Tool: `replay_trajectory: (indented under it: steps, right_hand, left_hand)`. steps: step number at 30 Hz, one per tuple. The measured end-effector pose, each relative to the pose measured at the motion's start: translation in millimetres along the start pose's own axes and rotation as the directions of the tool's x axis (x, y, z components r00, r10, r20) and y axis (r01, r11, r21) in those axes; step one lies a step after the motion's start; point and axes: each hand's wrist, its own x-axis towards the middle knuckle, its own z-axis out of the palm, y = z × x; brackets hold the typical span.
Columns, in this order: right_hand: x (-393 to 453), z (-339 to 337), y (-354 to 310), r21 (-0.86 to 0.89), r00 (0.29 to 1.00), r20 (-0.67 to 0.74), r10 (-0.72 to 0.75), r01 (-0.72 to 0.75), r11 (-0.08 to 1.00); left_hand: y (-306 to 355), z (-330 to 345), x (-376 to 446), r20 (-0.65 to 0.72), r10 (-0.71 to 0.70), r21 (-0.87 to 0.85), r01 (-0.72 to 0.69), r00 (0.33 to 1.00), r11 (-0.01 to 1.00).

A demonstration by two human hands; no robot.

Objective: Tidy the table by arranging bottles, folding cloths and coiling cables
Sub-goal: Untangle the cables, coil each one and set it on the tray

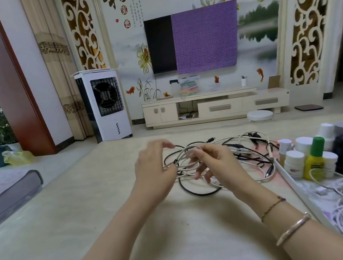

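Head view | two hands: right hand [215, 163] grip pinching white cable coil [188, 160] | left hand [152, 171] fingers apart

Bright, even indoor daylight | soft faint shadows | wide-angle bending at edges | motion blur on left hand [153, 171]

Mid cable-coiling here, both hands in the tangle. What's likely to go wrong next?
1. The white cable that the right hand pinches and the left hand steadies runs through the pile of black cables; pulling may tighten knots or drag the whole pile along.
2. That pile reaches right up to the bottles; a snagged strand could probably tip one.
3. The loose black loop near the wrists may catch in the coil.
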Motion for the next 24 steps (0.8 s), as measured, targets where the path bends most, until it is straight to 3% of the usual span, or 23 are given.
replay_trajectory:
  steps: [2, 3, 7, 11, 18, 24]
  right_hand:
    - [-0.7, 0.6, -3.6, 0.070, 1.000, 0.005, 0.011, -0.012, 0.997]
    - [-1.1, 1.0, -4.4, 0.092, 1.000, 0.006, 0.012, -0.012, 0.996]
    - [-2.2, 1.0, -5.6, 0.151, 0.999, -0.005, 0.043, -0.042, 0.988]
    - [0.5, -2.9, -2.0, 0.195, 0.994, -0.014, 0.110, -0.105, 0.975]
    - [1.5, 0.7, -1.8, 0.276, 0.970, -0.015, 0.243, -0.230, 0.933]
    - [-2.0, -13.9, -36.1, 0.064, 0.958, -0.098, 0.271, -0.266, 0.962]
  left_hand:
    - [0.8, -0.7, -2.5, 0.190, -0.057, -0.174, 0.091, 0.980, 0.981]
    - [-0.9, 1.7, -3.4, 0.222, -0.053, -0.189, 0.096, 0.974, 0.977]
    - [-0.5, 5.2, -1.9, 0.180, -0.040, -0.247, 0.085, 0.983, 0.965]
    - [8.2, 3.3, -4.6, 0.246, -0.045, -0.330, 0.127, 0.968, 0.935]
    - [10.5, 4.5, -8.9, 0.377, -0.110, -0.298, 0.233, 0.920, 0.926]
    - [23.3, 1.1, -12.2, 0.426, -0.136, -0.187, 0.234, 0.895, 0.954]
